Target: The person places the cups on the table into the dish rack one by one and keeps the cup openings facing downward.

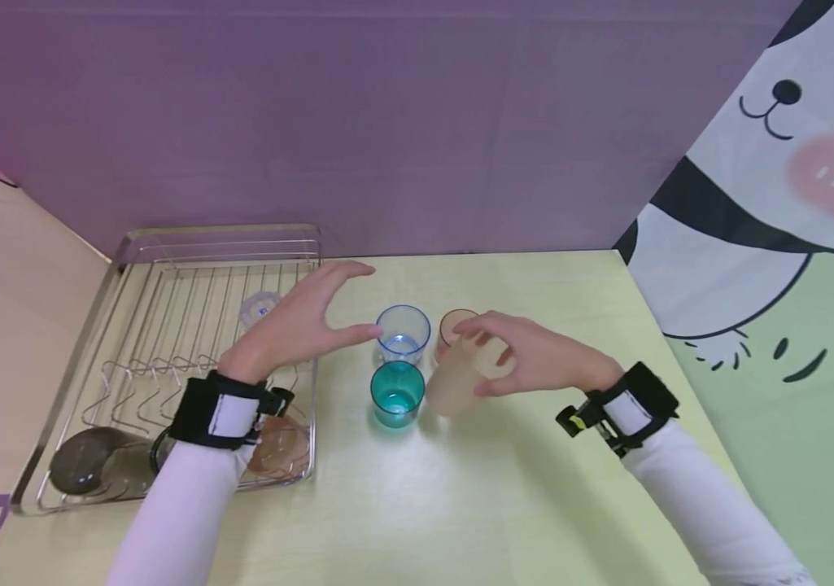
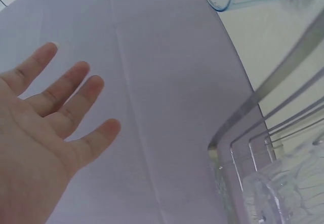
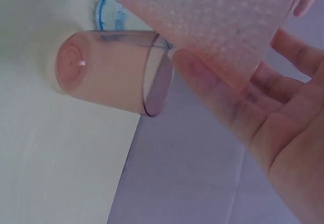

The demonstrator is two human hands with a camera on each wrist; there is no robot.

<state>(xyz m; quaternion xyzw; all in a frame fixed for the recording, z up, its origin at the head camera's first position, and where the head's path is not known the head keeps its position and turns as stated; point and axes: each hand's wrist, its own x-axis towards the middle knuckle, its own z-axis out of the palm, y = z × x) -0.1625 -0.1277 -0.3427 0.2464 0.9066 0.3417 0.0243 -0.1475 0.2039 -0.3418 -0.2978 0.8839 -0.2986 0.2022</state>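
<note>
My right hand holds a pale, frosted cup by its upper part, tilted in the head view. The right wrist view shows its pinkish bumpy wall between thumb and fingers. A smooth pink tumbler stands close behind it. To the left of the held cup are a teal cup and, beyond that, a clear blue-rimmed cup. My left hand holds nothing; its fingers are spread, and its thumb tip overlaps the blue-rimmed cup's edge in the head view.
A metal wire dish rack stands on the left of the table. In it lie a dark see-through vessel, an orange-brown glass item and a clear glass. A purple cloth wall rises behind the table.
</note>
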